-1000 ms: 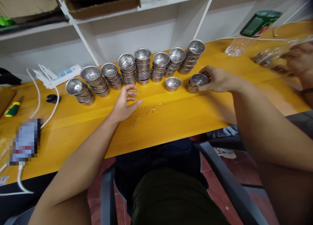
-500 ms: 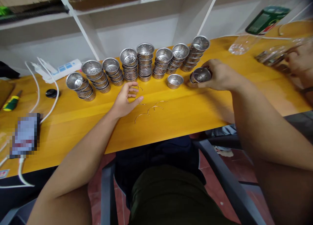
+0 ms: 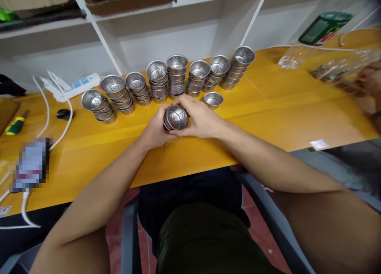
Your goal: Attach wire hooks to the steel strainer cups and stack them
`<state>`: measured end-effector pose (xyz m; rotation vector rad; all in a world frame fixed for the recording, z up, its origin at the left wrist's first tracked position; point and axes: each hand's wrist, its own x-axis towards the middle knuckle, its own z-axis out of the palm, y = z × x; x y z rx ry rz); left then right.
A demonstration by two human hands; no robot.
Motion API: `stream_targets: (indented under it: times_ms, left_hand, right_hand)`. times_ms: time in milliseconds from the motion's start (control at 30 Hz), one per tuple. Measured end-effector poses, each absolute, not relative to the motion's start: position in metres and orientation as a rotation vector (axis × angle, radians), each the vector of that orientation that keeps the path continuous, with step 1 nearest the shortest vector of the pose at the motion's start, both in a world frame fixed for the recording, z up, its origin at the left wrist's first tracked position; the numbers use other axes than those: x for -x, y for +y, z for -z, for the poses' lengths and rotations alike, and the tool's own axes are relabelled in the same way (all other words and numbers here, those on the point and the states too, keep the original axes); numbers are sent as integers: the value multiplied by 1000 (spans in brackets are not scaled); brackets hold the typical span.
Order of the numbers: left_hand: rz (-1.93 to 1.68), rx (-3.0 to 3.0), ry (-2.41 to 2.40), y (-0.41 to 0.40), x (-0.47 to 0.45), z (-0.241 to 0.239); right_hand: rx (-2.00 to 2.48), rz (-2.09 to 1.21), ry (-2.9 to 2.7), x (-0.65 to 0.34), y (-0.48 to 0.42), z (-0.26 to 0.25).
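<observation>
A small perforated steel strainer cup [image 3: 176,117] is held between both hands just above the yellow table [image 3: 268,103], near its middle. My left hand [image 3: 154,129] cups it from the left and below. My right hand [image 3: 201,119] grips it from the right, fingers curled over its rim. A thin curved wire handle [image 3: 171,141] lies on the table just under the hands. Behind them stands a row of stacked strainer cups [image 3: 168,81], and one single cup [image 3: 213,100] sits apart on the table.
A white power strip [image 3: 79,85] with cables, a black cap [image 3: 63,114] and a screwdriver [image 3: 14,125] lie at the left. At the right, another person's hand [image 3: 372,81] is by clear plastic bottles [image 3: 315,36]. White shelves rise behind the table.
My right hand has carried the strainer cup from the right side of the table to the middle, where my left hand has closed round it too. The loose wires are now mostly hidden.
</observation>
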<state>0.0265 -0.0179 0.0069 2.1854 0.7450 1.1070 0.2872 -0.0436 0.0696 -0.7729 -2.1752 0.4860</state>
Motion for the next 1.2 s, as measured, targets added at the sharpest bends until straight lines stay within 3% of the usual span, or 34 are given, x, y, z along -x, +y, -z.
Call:
stream_targets:
  times_ms: [367,667,933,1100,1200]
  left_hand:
    - [-975,-2142,660,-22,-29,-21]
    - [-1483,-2077,962,27,1,11]
    - [-1593,-2008,963,38,-1,26]
    - [-1608,-2074,864,43,2,26]
    - [-1608,-2091,824,43,4,29]
  right_hand:
    - [632,-524,-2190,-338,-61,-87]
    - [1607,-439,-2355,-467,-75,-84]
    - [2079,-335,-2252,-468,-77,-72]
    - [1817,-43,-2304,-450,-89,-88]
    - [1396,-238,-2463,-416,-91,-93]
